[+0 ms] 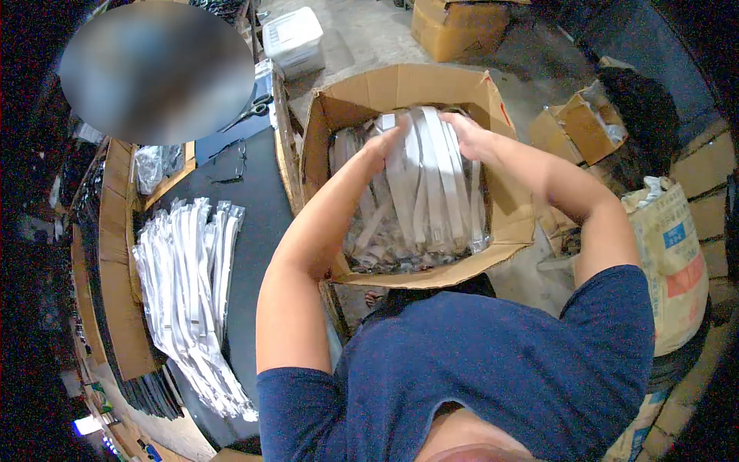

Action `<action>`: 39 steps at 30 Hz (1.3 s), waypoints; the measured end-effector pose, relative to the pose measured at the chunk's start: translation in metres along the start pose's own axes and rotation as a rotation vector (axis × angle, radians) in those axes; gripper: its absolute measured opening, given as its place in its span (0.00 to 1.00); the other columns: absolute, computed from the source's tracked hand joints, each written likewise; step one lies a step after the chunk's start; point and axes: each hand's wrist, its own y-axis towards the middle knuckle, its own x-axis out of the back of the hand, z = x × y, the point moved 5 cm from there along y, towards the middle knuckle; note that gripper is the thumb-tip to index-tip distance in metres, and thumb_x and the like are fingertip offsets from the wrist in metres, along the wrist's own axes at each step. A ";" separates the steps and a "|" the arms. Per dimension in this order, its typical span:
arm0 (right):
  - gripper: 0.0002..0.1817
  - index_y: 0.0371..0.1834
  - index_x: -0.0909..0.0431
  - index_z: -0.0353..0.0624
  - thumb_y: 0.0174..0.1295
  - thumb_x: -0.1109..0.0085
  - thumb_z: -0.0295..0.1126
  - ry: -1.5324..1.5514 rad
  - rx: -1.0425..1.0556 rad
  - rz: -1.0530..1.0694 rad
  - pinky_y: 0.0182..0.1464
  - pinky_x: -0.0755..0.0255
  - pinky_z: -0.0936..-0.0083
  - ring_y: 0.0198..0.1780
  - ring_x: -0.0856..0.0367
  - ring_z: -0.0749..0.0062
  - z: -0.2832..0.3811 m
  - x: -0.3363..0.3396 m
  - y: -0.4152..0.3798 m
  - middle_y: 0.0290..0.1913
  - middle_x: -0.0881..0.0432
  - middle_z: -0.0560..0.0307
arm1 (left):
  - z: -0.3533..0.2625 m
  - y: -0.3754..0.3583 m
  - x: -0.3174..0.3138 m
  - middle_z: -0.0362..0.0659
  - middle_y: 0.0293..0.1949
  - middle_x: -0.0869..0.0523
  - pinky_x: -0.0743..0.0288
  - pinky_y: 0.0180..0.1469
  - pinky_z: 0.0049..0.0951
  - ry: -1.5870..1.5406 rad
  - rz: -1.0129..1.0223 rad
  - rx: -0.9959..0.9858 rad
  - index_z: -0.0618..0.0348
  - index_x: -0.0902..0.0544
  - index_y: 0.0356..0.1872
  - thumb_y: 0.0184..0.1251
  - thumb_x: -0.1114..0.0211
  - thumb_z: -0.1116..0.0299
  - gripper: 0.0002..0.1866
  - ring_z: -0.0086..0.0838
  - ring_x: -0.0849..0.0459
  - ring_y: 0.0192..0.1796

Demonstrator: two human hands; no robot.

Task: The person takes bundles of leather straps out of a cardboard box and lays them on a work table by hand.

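Note:
Inside an open cardboard box (400, 79), a bundle of long white strips in clear plastic sleeves (428, 165) lies lengthwise over more wrapped strips. My left hand (382, 144) grips the far left side of this bundle, its fingertips partly hidden by the strips. On the opposite side, my right hand (468, 137) is closed against the bundle's right edge, thumb uppermost. Left of the box, a pile of similar white strips (188, 285) is spread on a dark tabletop (258, 181).
Scissors (258, 106) and eyeglasses (239, 160) rest at the table's far end. Behind the box stand a white plastic tub (294, 38) and a closed carton (456, 31). To the right are a small open carton (589, 123) and a printed sack (670, 262).

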 end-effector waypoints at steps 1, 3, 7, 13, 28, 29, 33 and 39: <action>0.19 0.51 0.30 0.40 0.62 0.57 0.40 0.000 0.001 0.000 0.55 0.34 0.65 0.51 0.26 0.64 0.001 -0.005 -0.013 0.49 0.23 0.53 | -0.005 -0.011 -0.006 0.44 0.53 0.25 0.33 0.53 0.36 0.000 0.000 0.000 0.57 0.28 0.55 0.54 0.45 0.36 0.37 0.33 0.25 0.53; 0.19 0.51 0.30 0.40 0.62 0.55 0.40 -0.044 0.011 -0.068 0.54 0.34 0.68 0.50 0.25 0.65 0.001 -0.008 -0.034 0.48 0.22 0.53 | -0.015 -0.043 -0.014 0.46 0.48 0.22 0.30 0.48 0.34 0.125 -0.197 0.088 0.63 0.26 0.50 0.50 0.34 0.45 0.34 0.32 0.22 0.47; 0.19 0.49 0.29 0.39 0.60 0.51 0.40 -0.003 0.105 0.014 0.47 0.28 0.66 0.45 0.23 0.65 -0.008 0.002 -0.047 0.45 0.21 0.54 | -0.032 -0.105 -0.055 0.45 0.41 0.18 0.27 0.42 0.32 0.068 -0.149 0.113 0.64 0.23 0.43 0.45 0.27 0.53 0.29 0.31 0.19 0.41; 0.22 0.51 0.29 0.38 0.58 0.46 0.41 -0.155 0.276 0.142 0.51 0.32 0.72 0.46 0.23 0.70 -0.021 -0.006 -0.121 0.47 0.22 0.56 | -0.011 -0.177 -0.086 0.40 0.45 0.20 0.28 0.47 0.27 0.186 -0.250 -0.210 0.60 0.25 0.50 0.54 0.33 0.55 0.26 0.25 0.22 0.44; 0.31 0.56 0.34 0.37 0.48 0.33 0.31 -0.253 0.127 0.343 0.58 0.37 0.70 0.55 0.29 0.70 -0.019 0.012 -0.150 0.53 0.26 0.54 | -0.006 -0.229 -0.135 0.58 0.47 0.35 0.35 0.54 0.40 0.719 -0.264 -0.777 0.65 0.37 0.54 0.58 0.39 0.67 0.25 0.48 0.33 0.51; 0.31 0.56 0.34 0.37 0.47 0.33 0.30 -0.305 0.217 0.329 0.57 0.36 0.70 0.54 0.28 0.71 -0.015 0.011 -0.151 0.52 0.26 0.54 | -0.008 -0.230 -0.138 0.58 0.47 0.34 0.38 0.56 0.43 0.649 -0.264 -0.764 0.66 0.38 0.54 0.58 0.40 0.69 0.25 0.53 0.35 0.52; 0.34 0.57 0.37 0.35 0.43 0.35 0.28 -0.571 0.300 0.233 0.57 0.37 0.71 0.53 0.29 0.69 -0.001 0.032 -0.140 0.52 0.27 0.53 | -0.019 -0.236 -0.156 0.61 0.51 0.38 0.38 0.56 0.46 0.717 -0.291 -0.794 0.65 0.39 0.54 0.56 0.39 0.73 0.26 0.59 0.37 0.52; 0.44 0.57 0.37 0.35 0.30 0.27 0.35 -0.376 0.550 0.150 0.52 0.32 0.70 0.46 0.25 0.65 0.029 0.056 -0.148 0.47 0.24 0.52 | -0.048 -0.250 -0.189 0.64 0.49 0.38 0.33 0.49 0.45 0.913 -0.442 -1.007 0.69 0.33 0.45 0.51 0.36 0.70 0.22 0.57 0.32 0.47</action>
